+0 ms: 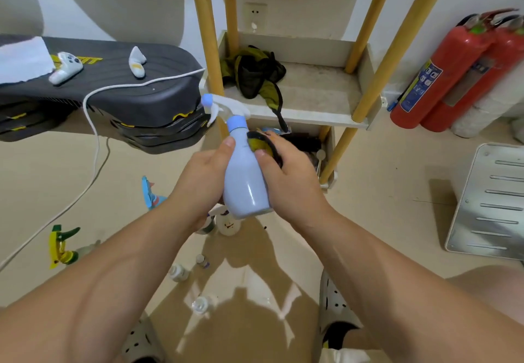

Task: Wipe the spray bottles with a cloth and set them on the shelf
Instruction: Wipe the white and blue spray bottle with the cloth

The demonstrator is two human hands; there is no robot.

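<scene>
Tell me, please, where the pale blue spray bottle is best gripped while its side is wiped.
Probably round the tapering upper body of the spray bottle, below the blue collar, from its left, as the left hand does: the body narrows there, and the right hand holds the cloth on the other side.

Spray bottle (245,184) in front of the shelf (312,120) is pale blue, white trigger. Cloth (261,143) is yellow and black. Shelf has yellow posts, off-white trays. Red fire extinguishers (456,79) right of it, dark grey yellow-marked boards (141,96) left.
</scene>
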